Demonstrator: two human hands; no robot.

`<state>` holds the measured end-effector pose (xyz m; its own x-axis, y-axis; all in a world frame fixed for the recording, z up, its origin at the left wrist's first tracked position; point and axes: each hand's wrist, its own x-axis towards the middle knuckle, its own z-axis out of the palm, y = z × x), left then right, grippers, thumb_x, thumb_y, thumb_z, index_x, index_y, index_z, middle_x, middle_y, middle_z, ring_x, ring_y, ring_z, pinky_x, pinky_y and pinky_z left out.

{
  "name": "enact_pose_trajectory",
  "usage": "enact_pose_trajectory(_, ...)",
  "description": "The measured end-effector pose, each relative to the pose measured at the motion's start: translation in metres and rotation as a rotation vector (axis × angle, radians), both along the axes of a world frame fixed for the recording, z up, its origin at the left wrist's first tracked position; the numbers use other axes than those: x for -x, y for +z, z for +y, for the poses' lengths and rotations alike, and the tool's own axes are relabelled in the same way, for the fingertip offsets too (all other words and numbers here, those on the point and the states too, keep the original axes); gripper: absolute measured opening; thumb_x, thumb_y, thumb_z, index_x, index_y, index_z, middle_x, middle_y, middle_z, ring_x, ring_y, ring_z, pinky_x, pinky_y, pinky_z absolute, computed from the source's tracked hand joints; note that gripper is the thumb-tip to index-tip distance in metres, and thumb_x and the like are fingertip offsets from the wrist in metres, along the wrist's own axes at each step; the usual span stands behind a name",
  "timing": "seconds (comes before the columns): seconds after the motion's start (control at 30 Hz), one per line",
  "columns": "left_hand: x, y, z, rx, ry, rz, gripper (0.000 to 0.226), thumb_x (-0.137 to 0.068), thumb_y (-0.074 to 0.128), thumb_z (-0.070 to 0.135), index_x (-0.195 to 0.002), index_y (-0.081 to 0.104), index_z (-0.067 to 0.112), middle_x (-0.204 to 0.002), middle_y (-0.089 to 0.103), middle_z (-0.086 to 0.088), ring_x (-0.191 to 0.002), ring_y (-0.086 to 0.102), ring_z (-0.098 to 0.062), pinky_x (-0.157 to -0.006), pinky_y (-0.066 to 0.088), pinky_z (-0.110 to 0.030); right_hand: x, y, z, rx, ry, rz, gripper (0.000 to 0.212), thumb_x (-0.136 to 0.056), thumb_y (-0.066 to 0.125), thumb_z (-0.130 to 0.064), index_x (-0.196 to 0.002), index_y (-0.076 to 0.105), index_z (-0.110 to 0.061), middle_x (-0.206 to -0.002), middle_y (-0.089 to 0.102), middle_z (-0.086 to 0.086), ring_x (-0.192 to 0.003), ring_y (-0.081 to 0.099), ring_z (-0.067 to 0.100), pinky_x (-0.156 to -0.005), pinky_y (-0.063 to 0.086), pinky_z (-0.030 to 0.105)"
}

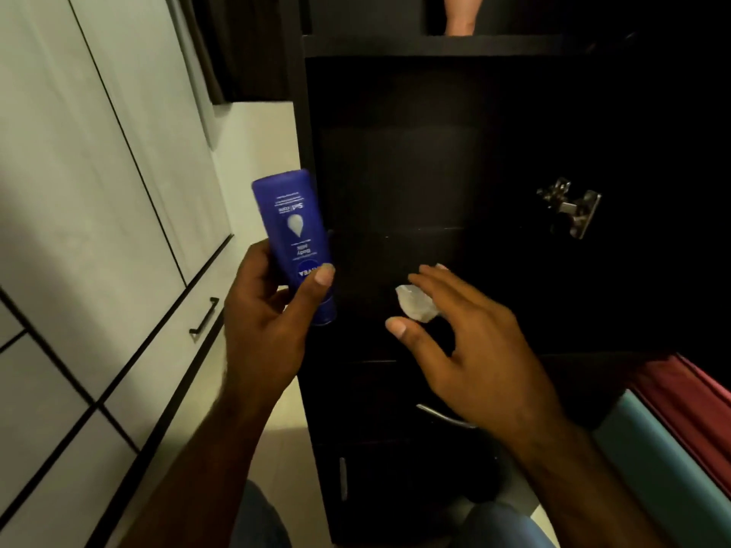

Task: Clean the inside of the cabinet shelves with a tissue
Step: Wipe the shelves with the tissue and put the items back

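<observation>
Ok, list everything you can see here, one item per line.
lotion bottle: one, blue, upside down in the left hand
tissue: one, white, crumpled, under the fingers of the right hand
cabinet: one, dark, open, straight ahead
hinge: one, silver, on the cabinet's right inner side
wardrobe doors: several, white, on the left
door handle: one, black, on a white door
red fabric: one, lower right
left hand: one, grips the bottle
right hand: one, fingers spread over the tissue
</observation>
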<state>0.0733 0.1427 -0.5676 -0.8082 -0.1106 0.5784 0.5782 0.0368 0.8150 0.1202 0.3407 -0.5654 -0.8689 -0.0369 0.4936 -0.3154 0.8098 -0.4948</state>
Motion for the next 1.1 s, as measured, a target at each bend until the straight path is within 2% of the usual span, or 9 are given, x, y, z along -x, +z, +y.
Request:
enact_pose_trajectory(0.13, 0.001, -0.005, -0.003, -0.117, 0.029, 0.014, 0.047, -0.089, 0.065, 0.025, -0.128, 0.049, 0.003, -0.119, 0.063, -0.002, -0.109, 0.064, -0.012, -0.079, 0.053, -0.016, 0.005, -0.001, -0.014, -0.257, -0.045, -0.208, 0.082, -0.087, 0.025, -0.077, -0.155, 0.023, -0.030, -0.162, 0.017, -0.012, -0.149, 0.008, 0.002, -0.118, 0.012, 0.026)
enact_pose_trajectory(0.33, 0.007, -0.007, -0.001, -0.109, 0.029, 0.029, 0.049, -0.091, 0.063, 0.028, -0.129, 0.048, 0.000, -0.121, 0.063, -0.008, -0.110, 0.064, -0.017, -0.082, 0.053, -0.019, -0.007, -0.014, -0.076, -0.425, 0.015, -0.085, 0.072, -0.094, 0.026, -0.068, -0.142, 0.048, -0.020, -0.145, 0.052, 0.001, -0.137, 0.044, 0.020, -0.113, 0.030, 0.038)
enact_pose_trajectory(0.4, 0.010, -0.005, -0.002, -0.126, 0.035, 0.001, 0.048, -0.091, 0.061, 0.026, -0.130, 0.048, 0.001, -0.121, 0.063, -0.007, -0.109, 0.064, -0.015, -0.081, 0.053, -0.019, -0.015, -0.021, -0.088, -0.423, 0.067, -0.040, 0.068, -0.094, 0.033, -0.060, -0.141, 0.051, -0.015, -0.143, 0.054, 0.004, -0.136, 0.046, 0.021, -0.114, 0.035, 0.043)
enact_pose_trajectory(0.47, 0.013, -0.004, -0.002, -0.171, 0.027, -0.027, 0.049, -0.091, 0.061, 0.027, -0.131, 0.048, 0.002, -0.120, 0.063, -0.006, -0.107, 0.065, -0.014, -0.082, 0.053, -0.020, -0.023, -0.022, -0.071, -0.368, 0.048, -0.051, 0.062, -0.092, 0.039, -0.052, -0.144, 0.048, -0.020, -0.145, 0.052, -0.002, -0.137, 0.044, 0.013, -0.116, 0.031, 0.035)
enact_pose_trajectory(0.6, 0.015, -0.006, 0.008, -0.185, -0.044, -0.099, 0.040, -0.092, 0.064, 0.029, -0.127, 0.050, 0.016, -0.121, 0.065, -0.004, -0.107, 0.067, -0.020, -0.087, 0.055, -0.028, -0.037, -0.026, 0.021, -0.361, -0.313, -0.058, 0.056, -0.092, 0.035, -0.044, -0.141, 0.053, -0.023, -0.138, 0.058, -0.001, -0.128, 0.052, 0.017, -0.112, 0.032, 0.031)
enact_pose_trajectory(0.73, 0.016, -0.007, 0.012, -0.112, -0.107, -0.128, 0.050, -0.094, 0.061, 0.031, -0.136, 0.044, 0.009, -0.125, 0.065, -0.014, -0.107, 0.069, -0.024, -0.094, 0.056, -0.040, -0.038, -0.021, 0.051, -0.381, -0.554, -0.155, 0.065, -0.087, 0.031, -0.045, -0.139, 0.054, -0.014, -0.135, 0.060, 0.009, -0.125, 0.053, 0.026, -0.105, 0.040, 0.040)
enact_pose_trajectory(0.83, 0.016, -0.005, 0.014, -0.080, -0.109, -0.131, 0.048, -0.097, 0.059, 0.029, -0.137, 0.042, 0.008, -0.122, 0.067, -0.013, -0.109, 0.068, -0.024, -0.098, 0.053, -0.048, -0.028, -0.023, -0.011, -0.382, -0.381, -0.073, 0.067, -0.083, 0.039, -0.049, -0.139, 0.054, -0.014, -0.137, 0.058, 0.007, -0.128, 0.052, 0.023, -0.110, 0.039, 0.038)
enact_pose_trajectory(0.97, 0.013, -0.004, 0.015, -0.099, -0.118, -0.118, 0.044, -0.101, 0.049, 0.022, -0.140, 0.037, 0.008, -0.117, 0.069, -0.013, -0.107, 0.069, -0.025, -0.095, 0.056, -0.045, -0.028, -0.024, -0.084, -0.372, 0.014, -0.084, 0.079, -0.079, 0.037, -0.050, -0.149, 0.037, -0.012, -0.150, 0.042, 0.005, -0.142, 0.032, 0.021, -0.119, 0.021, 0.036)
enact_pose_trajectory(1.1, 0.015, -0.005, 0.013, -0.138, -0.153, -0.112, 0.054, -0.100, 0.048, 0.024, -0.148, 0.027, 0.010, -0.125, 0.064, -0.018, -0.112, 0.067, -0.032, -0.098, 0.053, -0.052, -0.032, -0.032, -0.030, -0.309, -0.109, -0.047, 0.068, -0.084, 0.045, -0.046, -0.146, 0.045, -0.017, -0.148, 0.048, 0.000, -0.139, 0.039, 0.015, -0.119, 0.026, 0.032)
